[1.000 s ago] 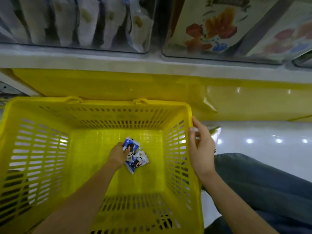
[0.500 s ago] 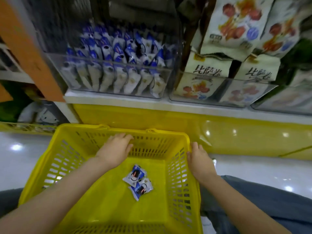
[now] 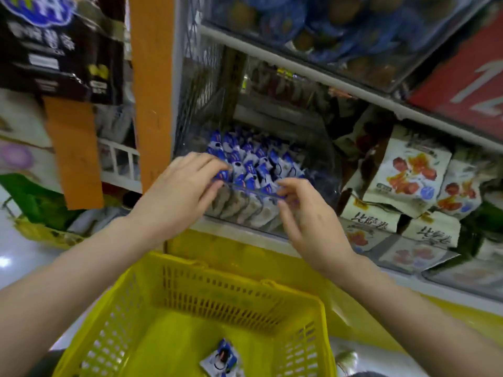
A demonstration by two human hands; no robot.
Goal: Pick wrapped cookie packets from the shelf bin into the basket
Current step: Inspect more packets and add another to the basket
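While cookie packets (image 3: 253,164) stand upright in the shelf bin (image 3: 324,170), left hand (image 3: 185,183) pinches one top at the bin's front-left, right hand (image 3: 307,213) curls over the bin's front rim (hold unclear), basket (image 3: 217,303) below the bin.

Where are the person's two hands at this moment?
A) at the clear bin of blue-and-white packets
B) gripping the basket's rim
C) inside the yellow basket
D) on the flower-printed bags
A: the left hand and the right hand both reach to the clear bin of blue-and-white packets, up above the yellow basket.
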